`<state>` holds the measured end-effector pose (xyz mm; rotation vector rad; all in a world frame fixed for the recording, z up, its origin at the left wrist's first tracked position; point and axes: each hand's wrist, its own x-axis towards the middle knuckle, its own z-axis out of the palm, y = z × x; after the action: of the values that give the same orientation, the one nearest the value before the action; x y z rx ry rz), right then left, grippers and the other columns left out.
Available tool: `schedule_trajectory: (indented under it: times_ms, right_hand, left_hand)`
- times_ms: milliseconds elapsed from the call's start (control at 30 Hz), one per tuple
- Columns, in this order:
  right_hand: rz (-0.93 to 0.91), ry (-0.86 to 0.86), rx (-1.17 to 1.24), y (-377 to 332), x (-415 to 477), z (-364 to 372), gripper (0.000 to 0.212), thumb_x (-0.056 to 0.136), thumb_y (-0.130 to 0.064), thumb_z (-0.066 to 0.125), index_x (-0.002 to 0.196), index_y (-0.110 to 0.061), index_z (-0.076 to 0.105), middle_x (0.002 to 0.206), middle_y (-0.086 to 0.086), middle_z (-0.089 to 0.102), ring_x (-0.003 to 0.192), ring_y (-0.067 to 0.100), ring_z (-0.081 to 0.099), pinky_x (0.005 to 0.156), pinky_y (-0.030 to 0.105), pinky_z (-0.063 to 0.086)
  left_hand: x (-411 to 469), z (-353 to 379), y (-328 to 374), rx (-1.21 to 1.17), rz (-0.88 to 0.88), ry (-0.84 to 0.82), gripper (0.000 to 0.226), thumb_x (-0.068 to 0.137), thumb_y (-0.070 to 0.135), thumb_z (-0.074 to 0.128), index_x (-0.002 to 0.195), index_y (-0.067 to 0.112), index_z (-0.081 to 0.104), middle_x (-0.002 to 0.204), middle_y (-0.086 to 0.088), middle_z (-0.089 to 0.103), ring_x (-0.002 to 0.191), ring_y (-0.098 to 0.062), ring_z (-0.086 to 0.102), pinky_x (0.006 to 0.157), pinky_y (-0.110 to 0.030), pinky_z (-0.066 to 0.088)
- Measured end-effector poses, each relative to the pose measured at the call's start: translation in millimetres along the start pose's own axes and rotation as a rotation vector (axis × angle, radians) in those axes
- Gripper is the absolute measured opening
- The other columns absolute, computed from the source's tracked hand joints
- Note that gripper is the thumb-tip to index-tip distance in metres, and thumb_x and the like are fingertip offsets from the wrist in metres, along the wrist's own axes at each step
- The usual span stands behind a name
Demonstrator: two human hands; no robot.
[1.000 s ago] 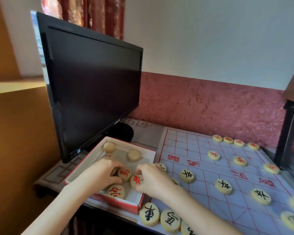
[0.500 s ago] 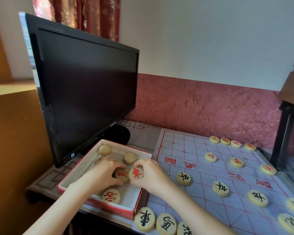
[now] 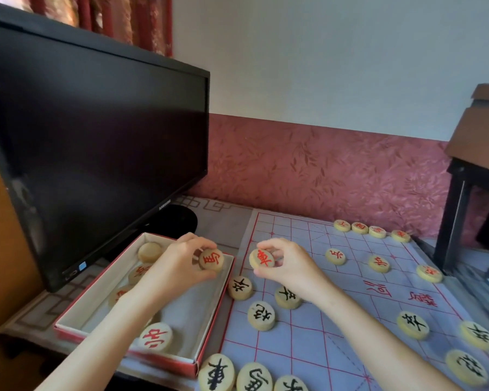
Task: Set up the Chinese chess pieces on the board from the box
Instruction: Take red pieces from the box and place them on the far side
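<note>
Now, at the left edge of the desk (image 3: 220, 218) sits a shallow cardboard box with red sides (image 3: 99, 280), and some round wooden pieces lie in it, like the red-marked one by its front wall (image 3: 156, 337). The left hand (image 3: 181, 266) is above the box's far right corner and pinches a round pale wooden piece with a red mark (image 3: 211, 260). The right hand (image 3: 288, 266) is over the left edge of the pale blue board with red lines (image 3: 308, 342) and pinches another red-marked wooden piece (image 3: 261, 258). I think this is the step of carrying red pieces from box to board. Next, each one likely needs a careful trip to the board's far edge, where four red pieces (image 3: 359, 227) sit in a row. Black-marked pieces (image 3: 216, 372) line the near edge. The desk has a grey patterned cover. A big black screen (image 3: 96, 142) stands at its back left, a dark pink wall (image 3: 336, 170) is behind, and a dark wooden table (image 3: 480, 131) is at the right.
</note>
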<state>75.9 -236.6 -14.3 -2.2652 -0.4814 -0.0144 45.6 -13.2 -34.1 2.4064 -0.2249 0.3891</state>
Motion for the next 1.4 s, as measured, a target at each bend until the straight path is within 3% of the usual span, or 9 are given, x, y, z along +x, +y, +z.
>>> schedule_trajectory:
  times_ms: [333, 500, 667, 867, 1233, 1400]
  right_hand:
    - [0.082, 0.051, -0.032, 42, 41, -44, 0.054, 0.072, -0.023, 0.078, 0.121, -0.019, 0.055, 0.114, -0.003, 0.061, 0.102, 0.01, 0.058, 0.092, 0.029, 0.048]
    - [0.121, 0.102, 0.002, 72, 69, -65, 0.048, 0.072, -0.016, 0.078, 0.116, -0.015, 0.059, 0.108, -0.001, 0.062, 0.097, 0.011, 0.059, 0.085, 0.022, 0.045]
    - [0.15, 0.115, 0.022, 104, 90, -80, 0.043, 0.071, -0.015, 0.078, 0.111, -0.018, 0.06, 0.105, -0.001, 0.064, 0.099, 0.013, 0.061, 0.092, 0.032, 0.049]
    - [0.143, 0.107, -0.023, 125, 107, -93, 0.042, 0.073, -0.021, 0.077, 0.112, -0.023, 0.059, 0.108, -0.006, 0.061, 0.1, 0.007, 0.058, 0.092, 0.027, 0.048]
    - [0.106, 0.117, -0.031, 138, 114, -99, 0.04, 0.074, -0.023, 0.077, 0.11, -0.025, 0.061, 0.101, -0.01, 0.063, 0.095, 0.002, 0.06, 0.089, 0.025, 0.05]
    - [0.101, 0.087, -0.043, 138, 122, -90, 0.043, 0.075, -0.024, 0.076, 0.114, -0.023, 0.059, 0.106, -0.008, 0.062, 0.096, 0.004, 0.058, 0.089, 0.024, 0.048]
  left_hand:
    - [74, 33, 33, -0.042, -0.019, -0.015, 0.047, 0.07, 0.019, 0.078, 0.113, 0.022, 0.059, 0.107, 0.004, 0.059, 0.097, -0.01, 0.058, 0.085, -0.021, 0.046]
    - [137, 70, 37, -0.038, -0.026, -0.051, 0.048, 0.069, 0.022, 0.078, 0.114, 0.019, 0.06, 0.112, 0.0, 0.06, 0.1, -0.013, 0.057, 0.087, -0.023, 0.046]
    - [201, 113, 36, -0.095, -0.144, -0.007, 0.049, 0.075, 0.025, 0.073, 0.12, 0.012, 0.059, 0.119, -0.006, 0.061, 0.108, -0.018, 0.057, 0.089, -0.024, 0.044]
    - [254, 152, 24, -0.074, -0.265, 0.011, 0.056, 0.072, 0.025, 0.077, 0.121, 0.008, 0.058, 0.121, -0.01, 0.062, 0.111, -0.022, 0.058, 0.096, -0.029, 0.046]
    - [271, 179, 7, -0.046, -0.261, -0.065, 0.061, 0.068, 0.022, 0.08, 0.122, 0.006, 0.058, 0.123, -0.011, 0.061, 0.113, -0.022, 0.057, 0.099, -0.028, 0.043]
    - [265, 167, 6, -0.02, -0.212, -0.013, 0.063, 0.07, 0.027, 0.079, 0.125, 0.007, 0.055, 0.128, -0.011, 0.056, 0.118, -0.024, 0.052, 0.101, -0.031, 0.041]
